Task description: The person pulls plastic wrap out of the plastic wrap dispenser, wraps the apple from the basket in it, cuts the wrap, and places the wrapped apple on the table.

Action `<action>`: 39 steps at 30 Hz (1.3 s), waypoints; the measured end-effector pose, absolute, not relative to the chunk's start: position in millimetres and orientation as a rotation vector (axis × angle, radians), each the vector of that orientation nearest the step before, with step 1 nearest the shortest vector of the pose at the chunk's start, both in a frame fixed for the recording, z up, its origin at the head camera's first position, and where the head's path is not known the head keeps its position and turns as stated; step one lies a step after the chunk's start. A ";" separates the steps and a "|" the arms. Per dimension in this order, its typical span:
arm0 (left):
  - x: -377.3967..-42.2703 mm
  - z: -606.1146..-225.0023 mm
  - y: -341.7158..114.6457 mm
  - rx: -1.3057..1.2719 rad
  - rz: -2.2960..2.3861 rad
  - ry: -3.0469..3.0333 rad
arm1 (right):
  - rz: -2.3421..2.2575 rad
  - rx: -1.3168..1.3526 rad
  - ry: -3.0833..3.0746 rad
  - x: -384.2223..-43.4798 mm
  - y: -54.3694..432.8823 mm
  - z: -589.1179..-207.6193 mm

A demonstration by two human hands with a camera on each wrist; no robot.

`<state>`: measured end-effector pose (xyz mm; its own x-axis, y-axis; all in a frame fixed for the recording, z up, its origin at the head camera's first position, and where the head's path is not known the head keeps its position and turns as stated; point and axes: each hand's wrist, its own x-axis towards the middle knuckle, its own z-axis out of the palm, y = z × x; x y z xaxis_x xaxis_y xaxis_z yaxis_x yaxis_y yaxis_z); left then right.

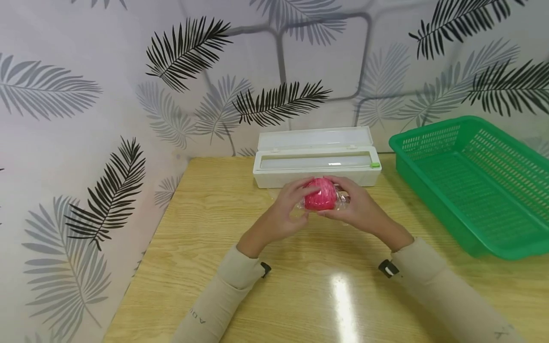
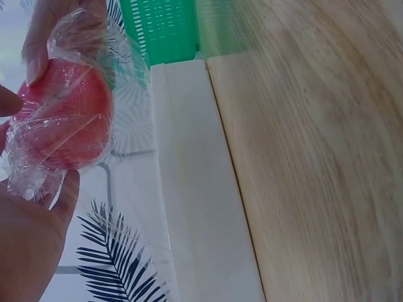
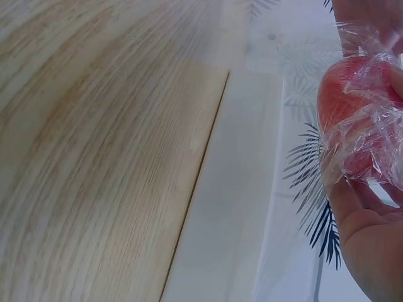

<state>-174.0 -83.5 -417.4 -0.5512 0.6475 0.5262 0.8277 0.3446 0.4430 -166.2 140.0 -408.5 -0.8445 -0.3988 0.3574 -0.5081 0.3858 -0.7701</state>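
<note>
A red apple (image 1: pixel 321 194) in clear cling film (image 2: pixel 34 179) is held up between both hands, just in front of a white cling film dispenser (image 1: pixel 317 177). My left hand (image 1: pixel 286 209) grips it from the left, with thumb and fingers bent around its side. My right hand (image 1: pixel 359 205) holds the opposite side in the same way. Crumpled film bunches at both ends of the apple, near the palms. In the right wrist view the film (image 3: pixel 371 141) lies in wrinkled folds over the red skin. Part of the apple is hidden behind the fingers.
The dispenser's lid (image 1: pixel 315 139) stands raised, showing a roll (image 1: pixel 309 163) inside and a green slider (image 1: pixel 375 165) at its right end. A green plastic basket (image 1: pixel 442 200) stands on the wooden table (image 1: pixel 206 228) to the right. Behind is a leaf-patterned covering (image 1: pixel 257 62).
</note>
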 end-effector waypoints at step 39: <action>-180.6 -426.6 -64.4 -1.195 -0.691 -2.205 | 1.602 0.595 -2.669 -176.6 143.7 -408.1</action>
<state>-180.6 -64.4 -426.6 -0.4659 0.5868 0.6622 0.8598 0.4770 0.1823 -176.6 143.7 -408.1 -0.9291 -0.3303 0.1665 -0.3023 0.4187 -0.8563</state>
